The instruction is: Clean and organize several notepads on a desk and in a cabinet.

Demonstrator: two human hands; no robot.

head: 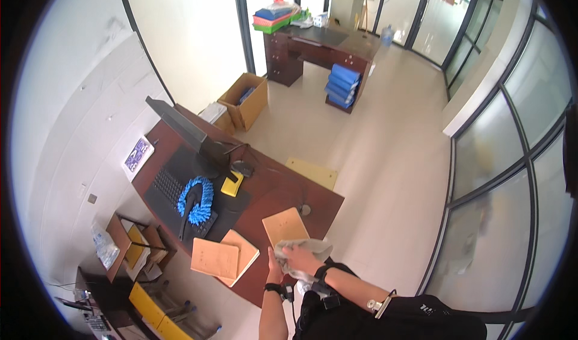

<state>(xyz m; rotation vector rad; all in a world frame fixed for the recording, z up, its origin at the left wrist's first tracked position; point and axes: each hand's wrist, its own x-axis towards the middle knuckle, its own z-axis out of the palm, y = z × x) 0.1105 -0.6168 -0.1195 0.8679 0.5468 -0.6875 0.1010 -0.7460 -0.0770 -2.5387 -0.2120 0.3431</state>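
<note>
A crumpled grey cloth (311, 248) is in my right hand (301, 259), spread over the near end of a tan-covered notebook (285, 226). My left hand (274, 267) is against the near left corner of that notebook and the cloth's left side. Most of its fingers are hidden, so its grip is unclear. The notebook is at the near end of a dark red-brown desk (316, 201); whether it lies flat or is raised is unclear. To the left, one tan notebook (215, 258) overlaps another (244, 249) at the desk's edge.
Farther along the desk are a blue microfibre duster (207, 200) on a black keyboard (166, 187), a yellow packet (231, 185) and a monitor (176, 121). A yellow chair (156, 310) stands left. Beyond are a cardboard box (253, 103) and another desk (311, 46); glass partitions (490, 231) line the right.
</note>
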